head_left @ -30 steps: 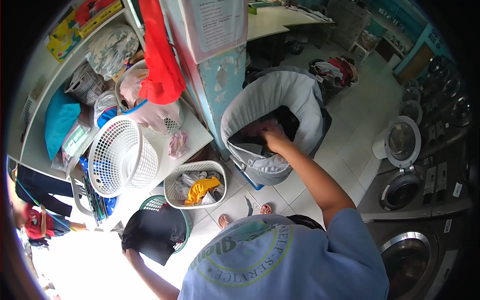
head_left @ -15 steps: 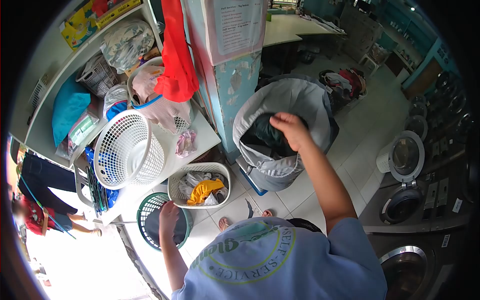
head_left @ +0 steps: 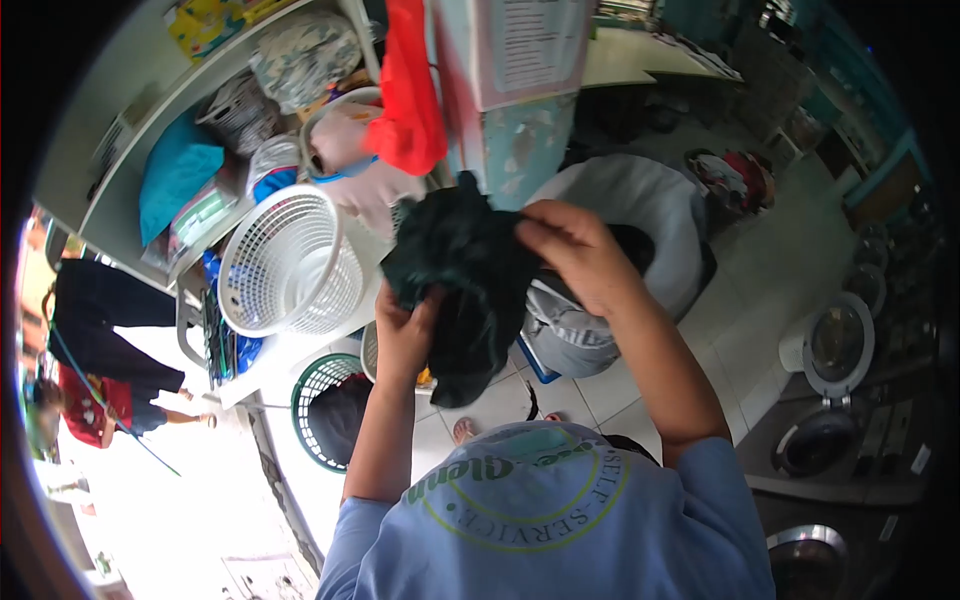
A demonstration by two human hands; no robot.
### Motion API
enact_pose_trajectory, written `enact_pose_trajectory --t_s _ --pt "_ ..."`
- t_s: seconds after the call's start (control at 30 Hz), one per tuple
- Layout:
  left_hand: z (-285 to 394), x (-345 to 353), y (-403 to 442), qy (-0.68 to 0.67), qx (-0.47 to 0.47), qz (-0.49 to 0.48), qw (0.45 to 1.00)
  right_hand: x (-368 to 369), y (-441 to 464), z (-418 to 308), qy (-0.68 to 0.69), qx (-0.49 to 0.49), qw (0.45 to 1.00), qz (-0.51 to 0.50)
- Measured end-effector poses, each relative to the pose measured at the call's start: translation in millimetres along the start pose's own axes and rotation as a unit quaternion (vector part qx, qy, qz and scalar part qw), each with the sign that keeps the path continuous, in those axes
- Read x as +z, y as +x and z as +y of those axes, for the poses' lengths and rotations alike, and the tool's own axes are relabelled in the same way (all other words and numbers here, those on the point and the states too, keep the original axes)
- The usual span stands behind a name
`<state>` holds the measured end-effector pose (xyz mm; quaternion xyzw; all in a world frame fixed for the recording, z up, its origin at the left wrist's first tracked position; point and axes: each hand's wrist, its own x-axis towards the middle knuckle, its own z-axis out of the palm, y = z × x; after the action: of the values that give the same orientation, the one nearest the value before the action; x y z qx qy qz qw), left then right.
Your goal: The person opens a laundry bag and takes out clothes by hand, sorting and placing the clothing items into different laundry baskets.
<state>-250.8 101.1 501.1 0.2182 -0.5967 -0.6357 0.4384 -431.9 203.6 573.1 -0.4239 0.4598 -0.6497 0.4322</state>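
A dark green cloth garment (head_left: 465, 260) hangs in the air in front of me, crumpled and partly spread; its exact kind I cannot tell. My left hand (head_left: 405, 335) grips its lower left side, with thumb and fingers on the fabric. At its upper right edge, my right hand (head_left: 580, 255) pinches the cloth. Behind my right hand stands a large grey fabric laundry bag (head_left: 640, 195), its mouth open and dark cloth inside. Below my left forearm, a green plastic basket (head_left: 312, 395) on the floor holds dark cloth.
A white perforated basket (head_left: 290, 265) sits on the white counter at left, beside shelves with bags. Another laundry pile (head_left: 735, 180) lies at the back right. Washing machines with an open round door (head_left: 838, 342) line the right side. A person in red (head_left: 85, 405) is outside.
My right hand has drawn the dark green garment up out of the grey bag and leftward. My left hand has risen from near the green basket and taken hold of it.
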Motion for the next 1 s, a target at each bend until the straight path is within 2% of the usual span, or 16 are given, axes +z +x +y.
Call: enact_pose_trajectory --t_s 0.03,0.07,0.13,0.27,0.33,0.4,0.47,0.53,0.63,0.7,0.73,0.77,0.83,0.87,0.93,1.0 --pt "1.1 -7.0 3.6 0.016 -0.011 0.018 1.000 -6.9 -1.2 3.8 -0.044 0.013 0.997 0.063" --pt "-10.2 -21.1 3.1 0.107 -0.006 0.046 0.993 -11.5 -1.1 6.9 -0.088 0.025 0.988 0.124" --pt "-19.5 -45.1 -9.3 0.397 0.019 0.035 0.917 -6.7 -5.0 14.8 -0.082 0.036 0.978 0.188" --pt "-55.8 -92.0 -48.1 0.480 -0.004 -0.026 0.877 15.4 -17.9 47.3 -0.201 0.012 0.968 0.151" --pt "-51.4 -105.0 -65.2 0.457 -0.045 -0.022 0.888 19.3 -14.6 78.8 -0.149 -0.024 0.981 0.122" --pt "-44.9 -126.2 -72.9 0.434 -0.051 0.006 0.900 29.4 -6.3 82.7 -0.187 -0.002 0.978 0.087" --pt "-43.8 -129.3 -80.0 0.337 -0.074 -0.024 0.938 15.6 -8.6 108.9 -0.140 0.026 0.978 0.150" --pt "-50.2 -145.3 -91.7 0.297 -0.060 -0.003 0.953 19.5 0.3 120.3 -0.106 0.065 0.971 0.205" --pt "-75.9 -160.8 -112.1 0.370 -0.049 0.038 0.927 33.0 10.5 120.5 -0.155 0.108 0.977 0.103" --pt "-77.3 -160.5 -121.7 0.499 -0.241 0.075 0.829 50.7 11.6 125.4 -0.170 0.100 0.980 0.030" --pt "-71.0 -161.7 -124.7 0.501 -0.239 0.083 0.828 57.4 11.6 129.4 -0.190 0.098 0.976 -0.030" --pt "-61.0 -159.8 -129.5 0.540 -0.150 0.123 0.819 63.7 14.2 133.9 -0.216 0.063 0.972 -0.063" --pt "-32.8 -151.3 -132.2 0.566 0.044 0.236 0.788 78.9 14.7 144.1 -0.235 0.029 0.971 -0.037" --pt "-24.9 -154.3 -133.9 0.565 0.041 0.238 0.789 83.3 15.4 155.2 -0.263 -0.002 0.964 -0.027" --pt "-19.2 -154.3 -143.7 0.576 0.062 0.329 0.745 89.2 18.1 164.8 -0.256 0.007 0.966 -0.044" --pt "-30.5 -167.2 -154.0 0.611 0.010 0.314 0.727 95.0 21.3 161.8 -0.247 0.011 0.967 -0.061"
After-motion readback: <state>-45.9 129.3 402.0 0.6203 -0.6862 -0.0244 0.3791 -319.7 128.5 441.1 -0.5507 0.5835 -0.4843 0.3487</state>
